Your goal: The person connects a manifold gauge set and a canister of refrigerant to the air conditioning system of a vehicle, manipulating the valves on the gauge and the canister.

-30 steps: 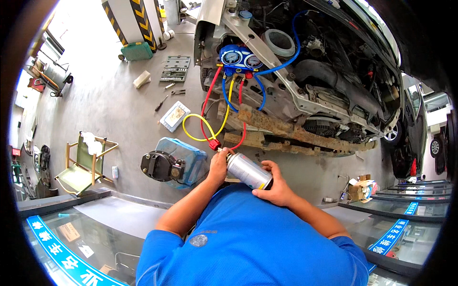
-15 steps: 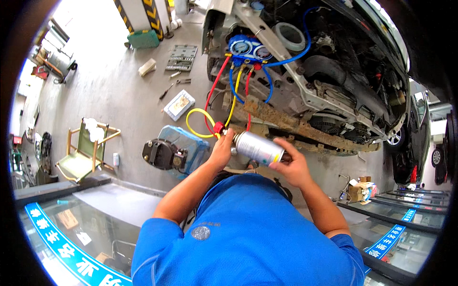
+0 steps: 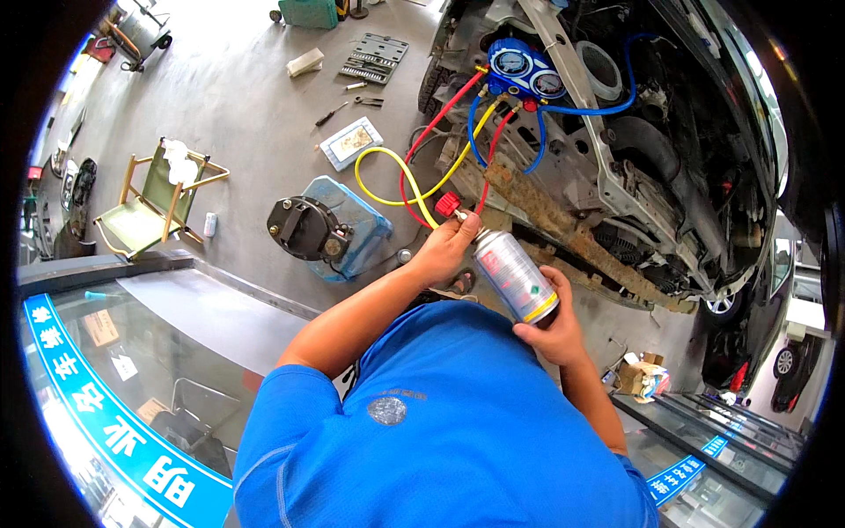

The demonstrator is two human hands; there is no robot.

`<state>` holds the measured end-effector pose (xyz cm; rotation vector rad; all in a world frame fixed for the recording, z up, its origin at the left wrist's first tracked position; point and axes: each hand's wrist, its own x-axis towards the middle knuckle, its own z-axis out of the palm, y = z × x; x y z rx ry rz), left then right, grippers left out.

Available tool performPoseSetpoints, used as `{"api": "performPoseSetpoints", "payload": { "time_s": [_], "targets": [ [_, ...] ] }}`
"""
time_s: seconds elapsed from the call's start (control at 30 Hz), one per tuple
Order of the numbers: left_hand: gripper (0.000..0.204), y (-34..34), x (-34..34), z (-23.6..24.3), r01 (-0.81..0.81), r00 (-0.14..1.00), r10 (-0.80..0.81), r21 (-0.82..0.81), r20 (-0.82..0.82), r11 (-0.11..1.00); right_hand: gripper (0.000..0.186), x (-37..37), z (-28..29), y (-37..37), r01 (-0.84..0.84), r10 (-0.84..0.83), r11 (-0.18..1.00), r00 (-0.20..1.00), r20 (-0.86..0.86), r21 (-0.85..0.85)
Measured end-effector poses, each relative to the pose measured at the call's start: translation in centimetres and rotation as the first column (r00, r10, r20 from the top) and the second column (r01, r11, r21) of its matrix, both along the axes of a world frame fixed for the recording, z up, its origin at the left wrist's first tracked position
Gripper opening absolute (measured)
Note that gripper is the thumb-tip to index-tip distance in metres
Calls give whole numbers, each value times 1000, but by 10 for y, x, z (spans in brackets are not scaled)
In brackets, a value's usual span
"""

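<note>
A silver refrigerant-type can [image 3: 512,273] with a yellow band lies slanted before my chest, its neck up and to the left. My right hand [image 3: 556,324] is closed round its lower end. At the neck, my left hand [image 3: 444,249] pinches the can tap valve, whose red knob [image 3: 447,204] sticks out above the fingers. A yellow hose [image 3: 380,151] loops down to this hand, its end hidden by the fingers. The hose leads up to a blue manifold gauge set [image 3: 526,72] on the car's open front, where red hoses [image 3: 447,110] and a blue hose [image 3: 588,110] also hang.
The stripped car front [image 3: 563,211] fills the right. On the floor lie a blue-wrapped container [image 3: 365,211] with a black pump-like unit [image 3: 308,229], a parts box [image 3: 350,143], a socket set [image 3: 374,58] and pliers [image 3: 370,100]. A folding chair [image 3: 158,207] stands left.
The can has tipped more steeply, its base now lower, and its printed side has turned. Both hands keep their hold. The whole view has shifted, with the car further right.
</note>
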<state>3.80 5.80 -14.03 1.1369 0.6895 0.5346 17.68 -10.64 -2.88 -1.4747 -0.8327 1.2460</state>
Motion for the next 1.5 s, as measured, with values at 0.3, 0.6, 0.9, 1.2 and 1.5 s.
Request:
{"api": "performPoseSetpoints", "payload": {
  "time_s": [0.3,0.6,0.9,1.2,1.5],
  "targets": [
    [50,7,-9,24,37,999,-37,-10,0,999,72,16,21,4,-457,17,886,192,981,74],
    [46,12,-9,39,16,997,-14,-20,76,1000,78,15,6,-5,-172,6,969,731,683,176],
    [42,13,-9,32,79,997,-79,25,13,997,79,16,-11,-12,-33,-1,996,922,-387,-81],
    [45,6,-7,25,-81,996,84,-274,-4,958,56,-3,6,1,161,-162,986,986,32,30],
    [43,11,-8,45,-52,995,72,-242,75,969,54,18,-13,-6,89,-186,970,870,-456,-227]
  ]
}}
